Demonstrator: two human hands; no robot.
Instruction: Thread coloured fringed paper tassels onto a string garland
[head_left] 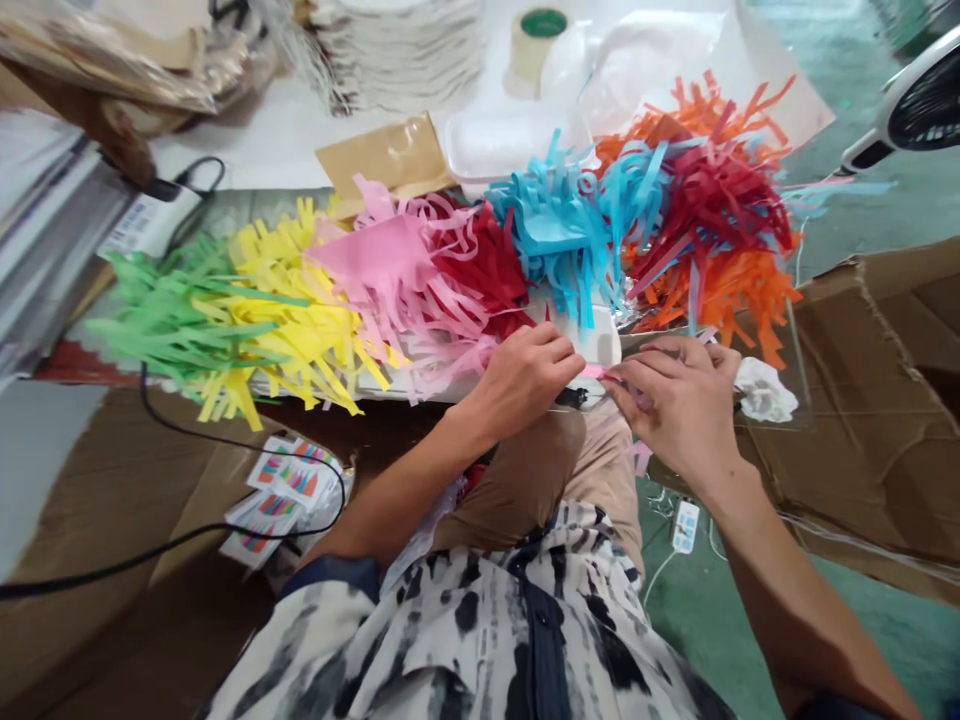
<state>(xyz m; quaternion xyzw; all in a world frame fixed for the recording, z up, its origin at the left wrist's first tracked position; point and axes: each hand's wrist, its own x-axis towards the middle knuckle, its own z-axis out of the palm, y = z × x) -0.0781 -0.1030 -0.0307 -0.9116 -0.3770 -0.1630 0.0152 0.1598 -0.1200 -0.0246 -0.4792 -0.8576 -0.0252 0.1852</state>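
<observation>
At the table's front edge, my left hand (pixel 525 378) and my right hand (pixel 681 400) pinch a narrow pink paper strip (pixel 592 371) stretched between them. It looks like part of a tissue-paper tassel, though fingers cover most of it. Fringed paper lies just beyond in a row of colours: a green bundle (pixel 184 315), a yellow bundle (pixel 289 310), a pink bundle (pixel 397 260) and a red bundle (pixel 484 265). Blue fringe (pixel 559 225) is behind my hands, with dark red fringe (pixel 724 195) and orange fringe (pixel 739 290) further right.
A tape roll (pixel 538 45), a white tray (pixel 502 140) and a brown paper envelope (pixel 386 155) are at the back. A black cable (pixel 187 430) hangs at the left. Cardboard (pixel 877 390) and a small fan (pixel 919 100) stand at the right. Printed cards (pixel 277 490) lie below.
</observation>
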